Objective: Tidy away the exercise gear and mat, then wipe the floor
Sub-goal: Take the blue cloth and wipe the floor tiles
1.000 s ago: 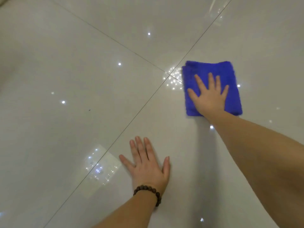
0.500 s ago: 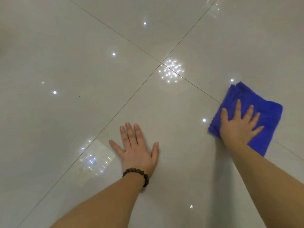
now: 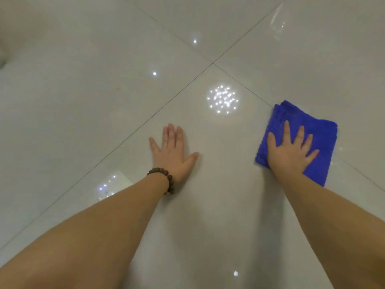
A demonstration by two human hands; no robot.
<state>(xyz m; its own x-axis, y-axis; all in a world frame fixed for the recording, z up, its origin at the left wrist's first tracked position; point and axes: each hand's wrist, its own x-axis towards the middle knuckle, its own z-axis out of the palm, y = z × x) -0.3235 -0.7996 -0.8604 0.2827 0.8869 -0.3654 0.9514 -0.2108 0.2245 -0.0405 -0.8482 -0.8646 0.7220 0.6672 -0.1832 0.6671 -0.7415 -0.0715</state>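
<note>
Head view shows our right hand (image 3: 289,151) flat with spread fingers on the cloth (image 3: 316,130), right of the tile lines' crossing, while our left hand (image 3: 174,149) lies flat on the floor (image 3: 83,101).

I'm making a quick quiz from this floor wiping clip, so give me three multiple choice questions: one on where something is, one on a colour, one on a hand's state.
1. Where is the cloth?
A. under the right hand
B. under the left hand
C. draped on a forearm

2. What colour is the cloth?
A. green
B. blue
C. red

3. How is the left hand?
A. clenched in a fist
B. gripping the cloth
C. flat on the floor

Answers: 1 A, the right hand presses on it. 2 B, plainly blue. 3 C, fingers straight on the tile.
</note>
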